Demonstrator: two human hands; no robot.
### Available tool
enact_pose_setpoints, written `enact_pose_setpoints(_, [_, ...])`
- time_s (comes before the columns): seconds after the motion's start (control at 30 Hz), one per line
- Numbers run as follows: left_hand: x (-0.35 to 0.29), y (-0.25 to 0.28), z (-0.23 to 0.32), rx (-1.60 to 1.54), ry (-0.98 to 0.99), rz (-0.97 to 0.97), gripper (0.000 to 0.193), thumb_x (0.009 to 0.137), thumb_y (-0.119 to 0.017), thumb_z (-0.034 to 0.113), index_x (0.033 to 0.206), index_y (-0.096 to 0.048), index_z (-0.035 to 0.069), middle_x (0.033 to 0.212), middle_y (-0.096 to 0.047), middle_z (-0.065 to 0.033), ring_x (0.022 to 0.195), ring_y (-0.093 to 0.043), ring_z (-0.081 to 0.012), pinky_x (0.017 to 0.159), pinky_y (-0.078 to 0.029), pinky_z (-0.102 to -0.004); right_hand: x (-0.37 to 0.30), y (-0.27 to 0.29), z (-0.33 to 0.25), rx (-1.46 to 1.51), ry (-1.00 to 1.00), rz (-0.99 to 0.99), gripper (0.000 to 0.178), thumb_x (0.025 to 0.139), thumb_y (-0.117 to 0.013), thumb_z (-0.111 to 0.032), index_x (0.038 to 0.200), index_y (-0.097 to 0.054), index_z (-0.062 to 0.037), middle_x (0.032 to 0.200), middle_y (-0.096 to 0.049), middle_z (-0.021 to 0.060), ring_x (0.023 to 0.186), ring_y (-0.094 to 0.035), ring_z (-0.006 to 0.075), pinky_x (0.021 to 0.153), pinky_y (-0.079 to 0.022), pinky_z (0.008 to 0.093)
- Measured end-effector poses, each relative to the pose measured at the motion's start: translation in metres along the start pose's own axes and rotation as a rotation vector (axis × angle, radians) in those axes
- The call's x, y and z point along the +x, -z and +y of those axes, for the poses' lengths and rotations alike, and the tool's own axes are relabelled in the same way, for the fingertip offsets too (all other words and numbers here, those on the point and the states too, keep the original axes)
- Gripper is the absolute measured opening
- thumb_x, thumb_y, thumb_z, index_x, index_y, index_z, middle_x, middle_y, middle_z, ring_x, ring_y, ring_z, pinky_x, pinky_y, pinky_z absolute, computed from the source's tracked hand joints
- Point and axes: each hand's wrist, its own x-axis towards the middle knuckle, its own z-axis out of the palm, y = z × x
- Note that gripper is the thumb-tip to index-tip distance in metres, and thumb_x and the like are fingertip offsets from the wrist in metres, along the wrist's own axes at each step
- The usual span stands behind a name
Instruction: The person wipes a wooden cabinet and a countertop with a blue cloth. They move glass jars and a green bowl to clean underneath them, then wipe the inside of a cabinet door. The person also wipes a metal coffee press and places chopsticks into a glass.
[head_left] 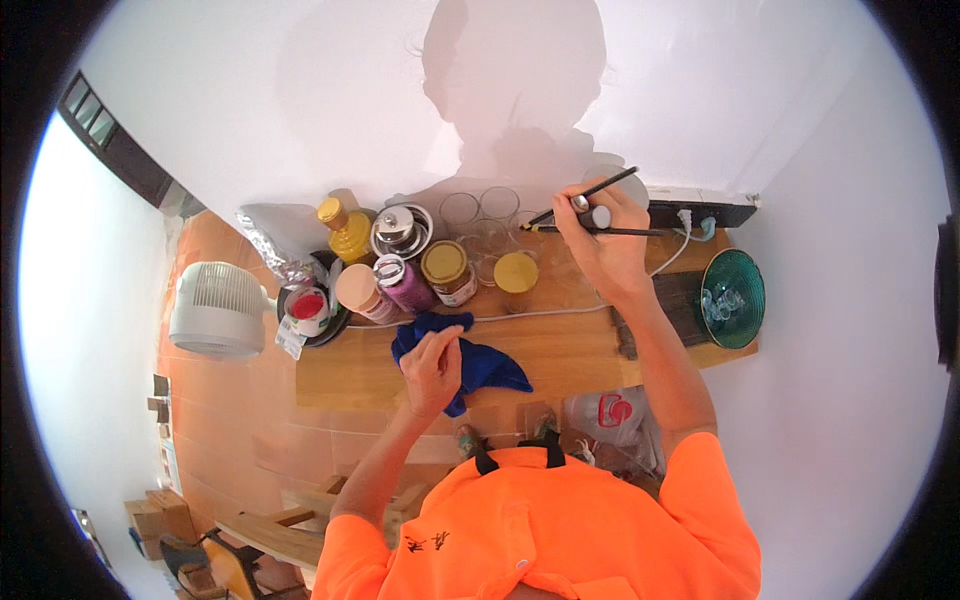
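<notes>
Right hand (pixel 610 245) closed around two black sticks (pixel 634 232), far side, right of centre. Sticks converge leftward; one lies left-right, the other slants far-right. Left hand (pixel 433 372) narrow, fingers bunched over blue cloth (pixel 487 368); can't tell if pinching it. Cloth reaches surface's (pixel 570 352) near edge, tapers right. Bare wood from cloth to dark mat (pixel 681 300).

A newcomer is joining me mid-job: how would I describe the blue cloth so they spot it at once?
Find the wooden table against the white wall. At its near edge, left of the middle, just in front of the gold-lidded jars, look below the left hand. The blue cloth is crumpled and deep blue, unlike the rigid, upright jars.
</notes>
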Motion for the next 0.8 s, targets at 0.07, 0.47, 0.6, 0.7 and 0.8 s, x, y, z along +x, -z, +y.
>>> enact_pose_setpoints(0.07, [-0.021, 0.008, -0.013, 0.015, 0.002, -0.003, 0.016, 0.084, -0.063, -0.004, 0.098, -0.067, 0.002, 0.063, -0.052, -0.0067, 0.048, -0.047, -0.0154, 0.045, -0.038, -0.028, 0.002, -0.013, -0.001, -0.015, 0.037, -0.05, 0.011, 0.087, -0.068, -0.011, 0.086, -0.067, 0.0, 0.083, -0.064, 0.0119, 0.064, -0.064, 0.0233, 0.055, -0.048, 0.0328])
enact_pose_setpoints(0.47, [-0.056, 0.031, -0.028, -0.075, 0.096, 0.041, 0.015, 0.085, -0.062, -0.003, 0.098, -0.067, 0.003, 0.065, -0.051, -0.0068, 0.048, -0.048, -0.0156, 0.045, -0.038, -0.028, 0.0, -0.049, 0.037, -0.096, -0.092, -0.213, 0.019, 0.084, -0.069, -0.017, 0.083, -0.066, 0.0014, 0.073, -0.064, 0.0126, 0.06, -0.062, 0.0252, 0.055, -0.046, 0.0338])
enact_pose_setpoints(0.6, [-0.06, 0.032, -0.03, -0.082, 0.115, 0.048, 0.015, 0.085, -0.061, -0.003, 0.097, -0.067, 0.003, 0.065, -0.052, -0.0069, 0.048, -0.048, -0.0155, 0.045, -0.038, -0.028, -0.003, -0.059, 0.055, -0.089, -0.29, -0.191, 0.021, 0.083, -0.068, -0.018, 0.075, -0.065, 0.0019, 0.061, -0.063, 0.0126, 0.055, -0.061, 0.0255, 0.055, -0.046, 0.0339])
enact_pose_setpoints(0.7, [-0.063, 0.032, -0.03, -0.095, 0.122, 0.054, 0.015, 0.085, -0.061, -0.003, 0.097, -0.067, 0.003, 0.065, -0.052, -0.0071, 0.048, -0.048, -0.0157, 0.045, -0.038, -0.0281, -0.009, -0.064, 0.08, -0.182, -0.261, -0.202, 0.025, 0.082, -0.068, -0.018, 0.071, -0.065, 0.0039, 0.06, -0.063, 0.0155, 0.054, -0.062, 0.0259, 0.054, -0.047, 0.0361])
enact_pose_setpoints(0.8, [-0.065, 0.034, -0.03, -0.098, 0.128, 0.058, 0.015, 0.085, -0.061, -0.003, 0.097, -0.067, 0.003, 0.066, -0.053, -0.0075, 0.049, -0.049, -0.0159, 0.046, -0.038, -0.028, -0.014, -0.072, 0.081, -0.221, -0.222, -0.184, 0.029, 0.082, -0.068, -0.019, 0.069, -0.064, 0.0061, 0.063, -0.064, 0.0195, 0.056, -0.064, 0.0275, 0.054, -0.048, 0.0395])
